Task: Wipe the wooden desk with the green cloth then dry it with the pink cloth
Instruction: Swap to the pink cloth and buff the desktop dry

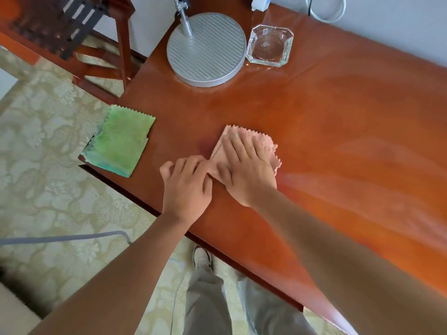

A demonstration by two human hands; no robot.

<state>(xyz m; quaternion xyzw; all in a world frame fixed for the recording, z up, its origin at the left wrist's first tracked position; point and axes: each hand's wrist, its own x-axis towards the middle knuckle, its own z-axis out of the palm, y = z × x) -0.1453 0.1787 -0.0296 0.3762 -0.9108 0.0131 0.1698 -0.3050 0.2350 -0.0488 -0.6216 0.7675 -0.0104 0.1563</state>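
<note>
The wooden desk [314, 131] runs as a glossy reddish-brown slab from the upper centre of the frame to the lower right, its dark front edge crossing diagonally. 4 things lie directly on it. The green cloth [119, 144] sits flat at the left corner, overhanging the edge slightly. The pink cloth [244, 141] lies folded near the frame's centre. At the top, a round ribbed grey lamp base [205, 52] stands just beside a square glass ashtray [269, 45].
</note>
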